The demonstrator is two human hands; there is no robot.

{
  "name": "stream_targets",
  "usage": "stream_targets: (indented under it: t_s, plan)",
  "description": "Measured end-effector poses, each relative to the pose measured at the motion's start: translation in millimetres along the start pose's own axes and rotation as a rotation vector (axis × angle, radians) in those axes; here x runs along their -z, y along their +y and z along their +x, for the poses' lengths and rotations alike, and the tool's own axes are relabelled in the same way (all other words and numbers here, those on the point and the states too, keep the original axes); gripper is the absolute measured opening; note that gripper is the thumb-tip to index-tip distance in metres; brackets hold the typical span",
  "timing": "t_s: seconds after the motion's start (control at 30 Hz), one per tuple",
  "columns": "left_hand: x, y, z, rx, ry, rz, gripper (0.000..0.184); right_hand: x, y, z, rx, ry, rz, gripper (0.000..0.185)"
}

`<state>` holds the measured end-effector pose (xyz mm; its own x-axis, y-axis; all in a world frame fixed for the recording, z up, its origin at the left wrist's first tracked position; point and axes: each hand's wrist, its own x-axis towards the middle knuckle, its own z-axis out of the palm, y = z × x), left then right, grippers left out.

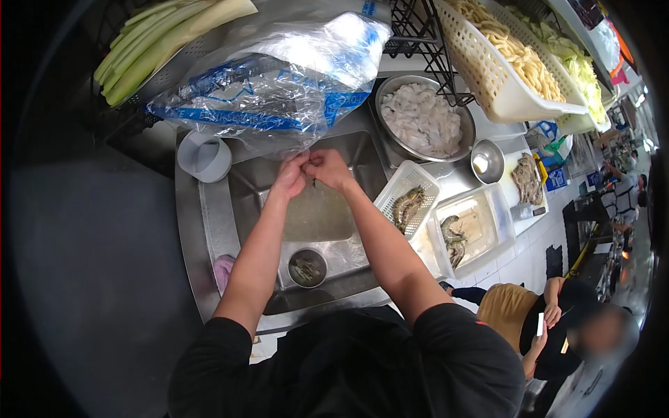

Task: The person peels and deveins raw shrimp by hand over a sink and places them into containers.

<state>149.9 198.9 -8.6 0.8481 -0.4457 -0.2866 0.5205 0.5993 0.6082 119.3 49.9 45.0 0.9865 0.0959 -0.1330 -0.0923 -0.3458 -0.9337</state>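
Over the steel sink, my left hand and my right hand meet at the fingertips, just below a clear plastic bag with blue print. Both hands are closed in a pinch; a small dark bit shows beneath the fingers, too small to make out. A small metal bowl with greyish pieces in it stands in the lower part of the sink. Right of the sink, a white perforated basket holds dark unpeeled shrimp. A large steel bowl holds pale peeled shrimp.
A clear container holds more shrimp at the right, near a small steel bowl. Noodles fill a basket above. A white tub and green stalks are at left. A person stands lower right.
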Motion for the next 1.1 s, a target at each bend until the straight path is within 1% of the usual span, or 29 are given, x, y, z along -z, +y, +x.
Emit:
stream_targets:
  t_s: [0.1,0.13,0.17,0.23,0.3,0.37,0.4,0.47,0.5,0.53,0.57,0.6,0.67,0.7,0.73,0.77,0.8,0.83,0.87,0.9,0.97,1.0,1.03,1.07,1.1]
  plan:
    - [-1.6,-4.4,6.2,-0.067,-0.005,0.025,0.039,2.4,-7.3,-1.8,0.047,0.049,-0.060,0.031]
    - [0.7,-6.2,9.3,-0.110,-0.011,0.035,0.039,2.8,-5.8,1.7,0.037,0.043,0.016,0.030]
    - [4.9,-5.7,11.2,-0.108,-0.011,0.035,0.039,3.9,-4.0,5.1,0.027,0.036,0.092,0.028]
    - [8.9,-0.6,10.9,-0.113,-0.048,0.022,0.036,5.5,6.5,15.3,0.025,0.001,0.108,0.026]
    - [8.6,0.8,9.6,-0.128,-0.027,0.055,0.034,6.5,7.9,19.9,0.025,-0.036,0.126,0.025]
    - [5.3,2.8,7.8,-0.147,-0.007,0.089,0.032,8.7,-0.5,20.7,0.023,-0.036,0.002,0.025]
    - [-0.7,3.0,5.1,-0.138,-0.020,0.082,0.030,7.9,-7.1,19.7,0.025,-0.036,0.003,0.025]
    - [-11.3,6.4,-0.7,-0.132,-0.032,0.075,0.027,1.4,-20.8,16.7,0.044,0.079,-0.177,0.025]
    - [-15.8,8.8,-3.3,-0.115,-0.003,0.055,0.025,-1.2,-22.9,16.7,0.045,0.079,-0.176,0.025]
    - [-20.8,11.2,-5.5,-0.099,0.025,0.035,0.024,-2.9,-25.2,17.2,0.089,0.124,-0.173,0.027]
    - [-26.0,13.0,-8.1,-0.101,0.025,0.035,0.024,-4.7,-27.4,17.3,0.132,0.168,-0.171,0.028]
    - [-28.4,13.8,-9.8,-0.076,0.018,0.017,0.024,-8.1,-24.6,18.1,0.136,0.166,-0.171,0.028]
    - [-36.0,19.0,-6.2,-0.059,0.000,0.001,0.023,-10.5,-20.5,22.1,0.135,0.240,-0.199,0.031]
    - [-34.3,18.3,-1.6,-0.002,0.066,0.020,0.025,-11.7,-20.8,21.7,0.140,0.244,-0.202,0.031]
    - [-32.0,16.2,1.7,0.057,0.134,0.039,0.028,-13.8,-19.8,19.3,0.146,0.257,-0.117,0.026]
    - [-29.8,13.3,4.2,0.054,0.128,0.039,0.028,-15.5,-19.1,17.3,0.152,0.270,-0.032,0.021]
    - [-27.5,9.7,4.7,0.011,0.196,0.049,0.025,-18.9,-14.7,15.6,0.156,0.272,-0.036,0.021]
    - [-23.1,6.6,6.7,-0.031,0.265,0.059,0.022,-24.3,-6.7,13.8,0.307,0.349,-0.088,0.024]
    - [-17.3,5.8,9.1,-0.031,0.263,0.059,0.022,-28.6,2.0,12.2,0.456,0.424,-0.139,0.027]
    - [-8.3,4.7,11.4,-0.034,0.242,0.036,0.021,-31.2,12.9,10.7,0.455,0.425,-0.140,0.027]
    - [-6.1,3.3,8.9,-0.040,0.225,0.011,0.020,-32.3,29.4,8.6,0.350,0.249,0.242,0.037]
    - [-10.8,1.5,3.9,-0.065,0.185,0.048,0.018,-27.4,23.6,6.1,0.349,0.245,0.244,0.037]
    - [-12.9,-1.6,0.6,-0.087,0.145,0.087,0.018,-20.1,14.5,2.9,0.233,0.250,0.109,0.041]
    - [-15.1,-4.8,-2.4,-0.083,0.150,0.088,0.018,-15.5,5.1,-1.2,0.114,0.253,-0.025,0.045]
    - [-16.6,-8.1,-4.1,-0.073,0.133,0.024,0.020,-15.5,4.6,-1.6,0.110,0.253,-0.022,0.045]
